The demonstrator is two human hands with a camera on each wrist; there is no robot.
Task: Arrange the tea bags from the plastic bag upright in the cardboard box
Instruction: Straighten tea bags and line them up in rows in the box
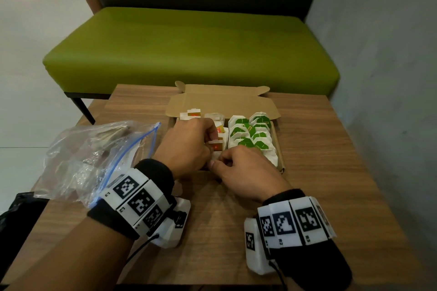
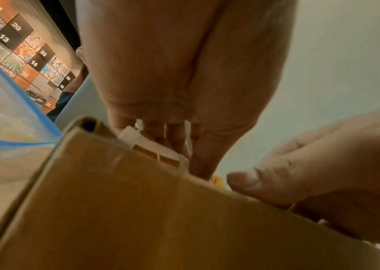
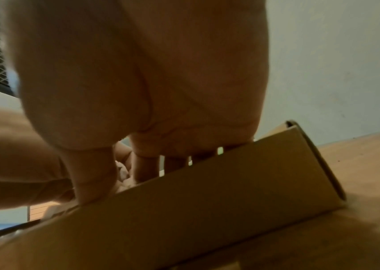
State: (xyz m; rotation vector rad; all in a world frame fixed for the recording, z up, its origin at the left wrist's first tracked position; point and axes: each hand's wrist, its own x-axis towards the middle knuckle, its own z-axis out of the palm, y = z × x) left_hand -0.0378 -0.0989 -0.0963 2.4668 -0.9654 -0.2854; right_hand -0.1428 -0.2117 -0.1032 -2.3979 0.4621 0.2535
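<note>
The open cardboard box (image 1: pixel 280 156) lies on the wooden table, its lid flap folded back. Green-tagged tea bags (image 1: pixel 250 134) stand in rows in its right half. Red-and-orange-tagged tea bags (image 1: pixel 217 145) fill part of the left half. My left hand (image 1: pixel 210 136) reaches into the left half and its curled fingers hold a red-tagged tea bag (image 2: pixel 154 151). My right hand (image 1: pixel 218 160) is at the box's near wall (image 3: pixel 207 201), thumb and fingers pinching a white tea bag (image 1: pixel 216 155). Both hands' fingertips are hidden inside the box. The plastic bag (image 1: pixel 94 156) lies left of the box.
A green bench (image 1: pixel 189 47) stands beyond the table's far edge and a grey wall (image 1: pixel 390 78) runs along the right. The plastic bag's blue zip edge (image 1: pixel 132 149) is close to my left wrist. Bare wood (image 1: pixel 331 160) lies right of the box.
</note>
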